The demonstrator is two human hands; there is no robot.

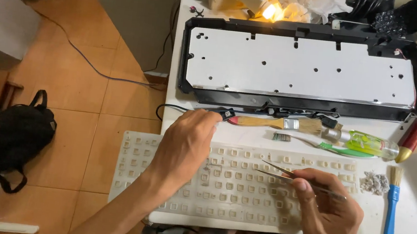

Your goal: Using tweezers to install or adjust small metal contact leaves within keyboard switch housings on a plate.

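left hand (pixel 185 143): palm down, fingers curled, pressing flat on the left half of the rubber key mat (pixel 233 179); holds nothing.
right hand (pixel 325 212): pinching tweezers (pixel 295 176), tips slightly apart, aimed left over the mat's middle.
key mat: pale, dome-studded, lies along the near edge of the white table (pixel 414 221), left end hangs past the table edge.
far side: opened keyboard shell (pixel 301 67), black frame, grey metal plate, cable runs off left.
between: wooden brush (pixel 280 123), toothbrush (pixel 309 141), green-handled screwdriver (pixel 365 144).
right: small grey dust pile (pixel 374 183), blue brush (pixel 391 208), red handle (pixel 416 133).
risk: tweezer tips could likely puncture or tear a soft dome if pushed hard; overhanging mat may slide off if the left hand lifts; a sleeve could scatter the dust pile.
labels: no readable packaging; clutter at the far edge too blurred to tell.
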